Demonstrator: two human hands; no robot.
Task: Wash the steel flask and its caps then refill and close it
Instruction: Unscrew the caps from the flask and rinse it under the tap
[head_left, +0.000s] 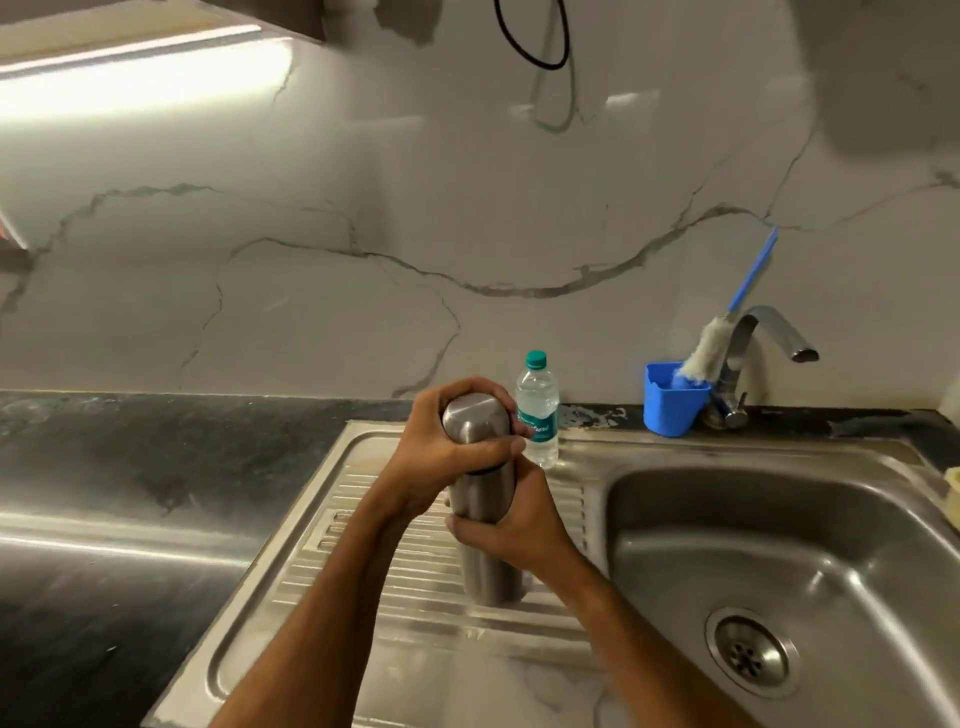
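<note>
Head view: steel flask stands upright (cap up), left hand gripping cap, right hand gripping body.

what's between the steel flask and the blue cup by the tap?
In the head view, only the plastic water bottle, right behind the steel flask; then bare sink rim up to the blue cup.
</note>
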